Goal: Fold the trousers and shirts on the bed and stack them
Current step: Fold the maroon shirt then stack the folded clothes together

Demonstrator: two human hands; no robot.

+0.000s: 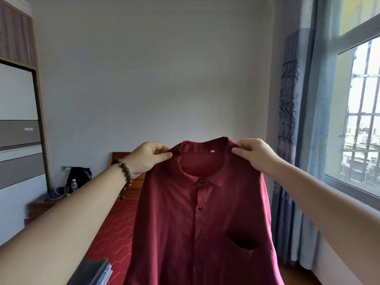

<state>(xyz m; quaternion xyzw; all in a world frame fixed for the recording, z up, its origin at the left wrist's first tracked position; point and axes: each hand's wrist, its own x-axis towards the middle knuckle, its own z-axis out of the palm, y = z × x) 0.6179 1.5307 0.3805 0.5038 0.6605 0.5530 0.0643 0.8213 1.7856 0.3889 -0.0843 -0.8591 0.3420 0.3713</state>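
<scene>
A dark red button-up shirt [197, 223] with a collar and a chest pocket hangs in the air in front of me, buttoned front facing me. My left hand [147, 157] pinches its left shoulder beside the collar. My right hand [254, 155] pinches the right shoulder. Both arms are stretched forward at about the same height. The shirt's lower part runs out of the bottom of the view. A stack of folded grey and blue clothes [96, 272] lies on the bed at the lower left, partly behind my left forearm.
The bed [115, 229] with a red hexagon-patterned cover runs away from me to a wooden headboard [134, 186]. A nightstand [44, 202] with a black bag and a bottle stands at the left by a wardrobe [18, 120]. Curtains [298, 140] and a window are on the right.
</scene>
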